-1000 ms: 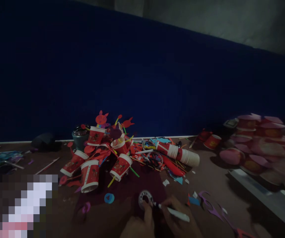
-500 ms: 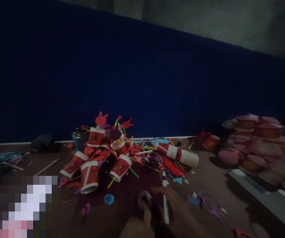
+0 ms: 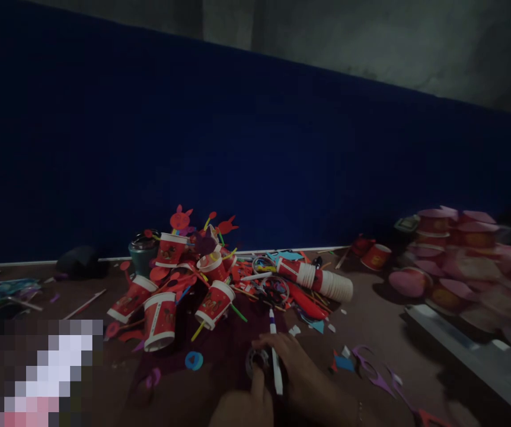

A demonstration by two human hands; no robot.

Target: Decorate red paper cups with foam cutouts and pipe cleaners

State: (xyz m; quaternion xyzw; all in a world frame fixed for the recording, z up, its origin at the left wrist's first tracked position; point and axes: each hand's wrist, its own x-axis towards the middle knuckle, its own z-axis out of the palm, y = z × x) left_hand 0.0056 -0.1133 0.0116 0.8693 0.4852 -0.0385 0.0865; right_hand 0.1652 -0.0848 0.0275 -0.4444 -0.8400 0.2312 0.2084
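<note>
right hand (image 3: 297,370) grip clamped on white pen (image 3: 275,362) | left hand (image 3: 242,406) finger on tape roll (image 3: 255,360), grip unclear | brown surface (image 3: 371,320) (dim room): red cups (image 3: 184,290) beyond grip, blue wall (image 3: 238,148) behind

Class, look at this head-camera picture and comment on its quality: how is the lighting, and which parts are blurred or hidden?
Head view: very dim overall, the blue wall nearly black; the red paper cups are the clearest part; the pink pile at right is soft and smeared; both hands, the left hand and the right hand holding a white pen, are dark; a pixelated block hides the lower left corner.
</note>
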